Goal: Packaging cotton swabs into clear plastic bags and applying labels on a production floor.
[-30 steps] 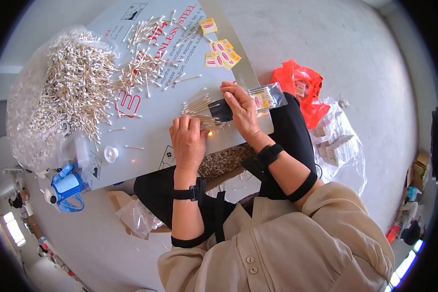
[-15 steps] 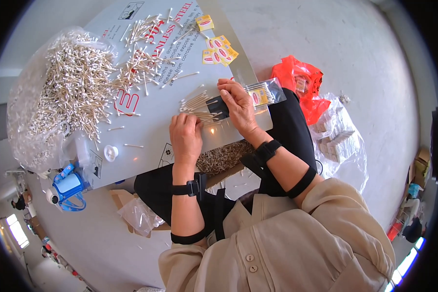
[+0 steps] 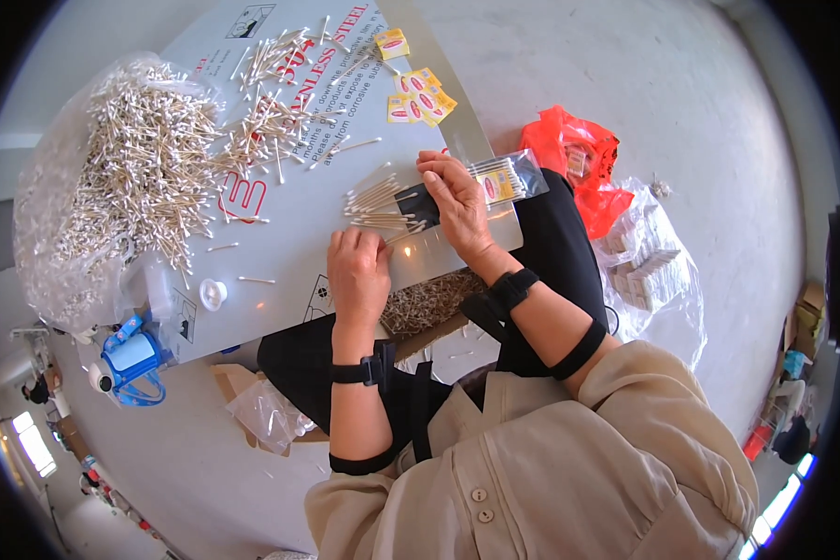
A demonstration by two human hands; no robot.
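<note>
Grey board (image 3: 280,252), cotton swabs (image 3: 149,177) (heaped), yellow labels (image 3: 420,101)

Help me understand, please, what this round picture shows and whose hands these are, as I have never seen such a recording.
There is no machine here: a person wears a wide fisheye camera on the head, looking down at their own two bare hands, so straight edges curve toward the rim. The person sits at a grey printed board used as a work surface. The left hand rests on a fanned bundle of wooden cotton swabs. The right hand holds a small clear plastic packet with a yellow label, its open end at the swabs. Farther left lies a big heap of loose cotton swabs on clear plastic. Small yellow labels lie near the top, and a red plastic bag lies on the floor.
</note>
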